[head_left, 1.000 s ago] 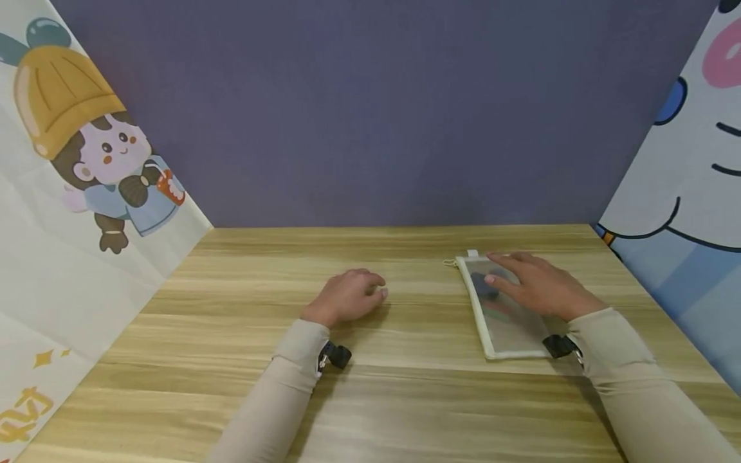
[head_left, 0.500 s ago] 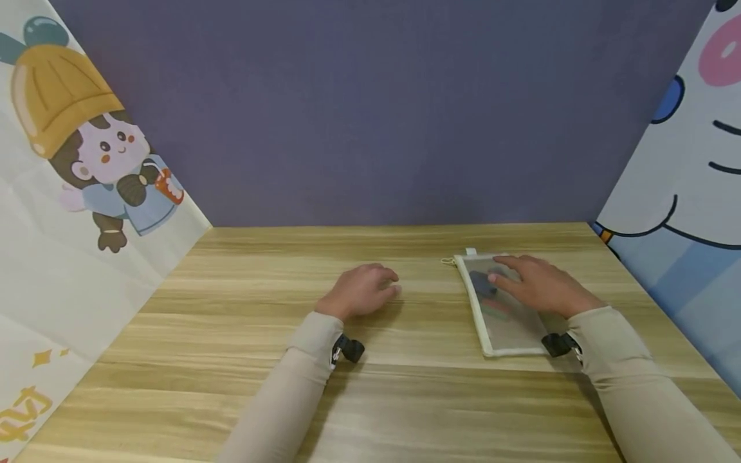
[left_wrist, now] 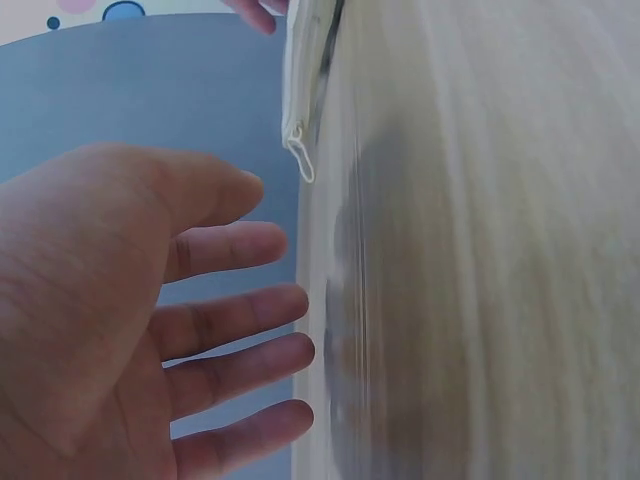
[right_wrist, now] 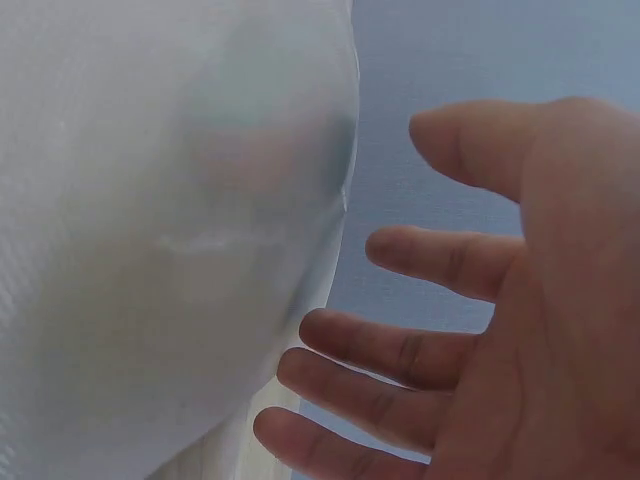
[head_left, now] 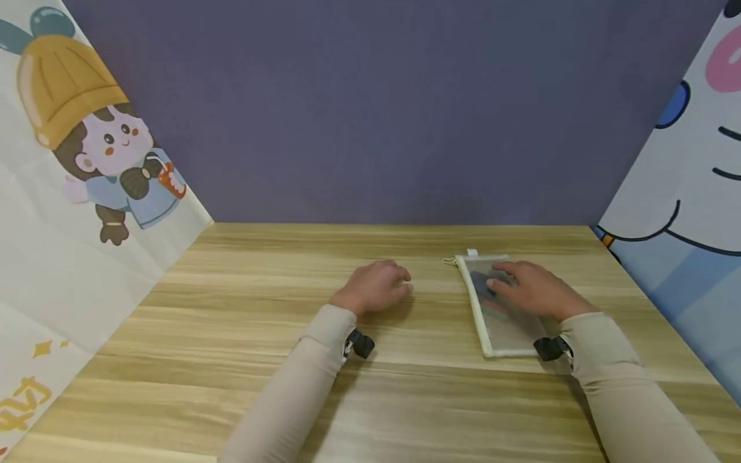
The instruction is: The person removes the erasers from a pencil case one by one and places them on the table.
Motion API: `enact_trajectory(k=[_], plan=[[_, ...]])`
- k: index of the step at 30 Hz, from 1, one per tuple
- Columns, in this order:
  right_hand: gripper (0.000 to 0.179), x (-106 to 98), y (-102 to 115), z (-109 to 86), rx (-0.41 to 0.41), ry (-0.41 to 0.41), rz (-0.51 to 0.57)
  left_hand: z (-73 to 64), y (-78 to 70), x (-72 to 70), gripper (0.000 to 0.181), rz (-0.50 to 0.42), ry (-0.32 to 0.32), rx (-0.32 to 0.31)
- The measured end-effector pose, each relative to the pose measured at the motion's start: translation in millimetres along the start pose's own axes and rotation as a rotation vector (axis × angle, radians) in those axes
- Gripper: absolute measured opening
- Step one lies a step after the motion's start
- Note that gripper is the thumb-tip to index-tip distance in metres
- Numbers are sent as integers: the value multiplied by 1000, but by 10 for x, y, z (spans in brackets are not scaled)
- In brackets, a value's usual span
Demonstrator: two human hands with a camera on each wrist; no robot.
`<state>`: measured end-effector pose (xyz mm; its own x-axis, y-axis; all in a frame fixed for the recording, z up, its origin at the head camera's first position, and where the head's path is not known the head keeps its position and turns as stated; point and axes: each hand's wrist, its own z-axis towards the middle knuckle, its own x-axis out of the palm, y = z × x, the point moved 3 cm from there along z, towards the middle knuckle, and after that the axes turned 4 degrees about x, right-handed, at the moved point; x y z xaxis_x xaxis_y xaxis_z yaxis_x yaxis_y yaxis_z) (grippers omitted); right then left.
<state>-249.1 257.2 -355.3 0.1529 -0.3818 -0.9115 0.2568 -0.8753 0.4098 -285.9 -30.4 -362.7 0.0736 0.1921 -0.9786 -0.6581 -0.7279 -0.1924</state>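
A translucent zip pouch with cream edging lies flat on the right half of the table. Dark, reddish and greenish shapes show dimly through its mesh; what they are cannot be made out. Over the pouch's right side hovers my right hand, fingers spread and holding nothing; in the right wrist view its fingertips are close to the bulging pouch. My left hand is left of the pouch, just above the table, with loosely bent fingers and nothing in them. The zipper's cord pull hangs beyond its thumb.
The wood-grain table ends at a plain purple-grey panel at the back. Printed cartoon panels stand along the left and right sides. A small black camera is strapped to each wrist.
My left hand has moved rightward, closer to the pouch. The right hand has shifted only slightly over the pouch, which stays in place.
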Motion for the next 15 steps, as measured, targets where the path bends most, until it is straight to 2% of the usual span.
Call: enact_trajectory(k=[8, 15], plan=[[69, -4, 21, -63, 34, 33, 3, 92, -46, 38, 32, 22, -12, 13], [77, 73, 21, -92, 5, 36, 11, 239, -107, 22, 31, 6, -31, 9]])
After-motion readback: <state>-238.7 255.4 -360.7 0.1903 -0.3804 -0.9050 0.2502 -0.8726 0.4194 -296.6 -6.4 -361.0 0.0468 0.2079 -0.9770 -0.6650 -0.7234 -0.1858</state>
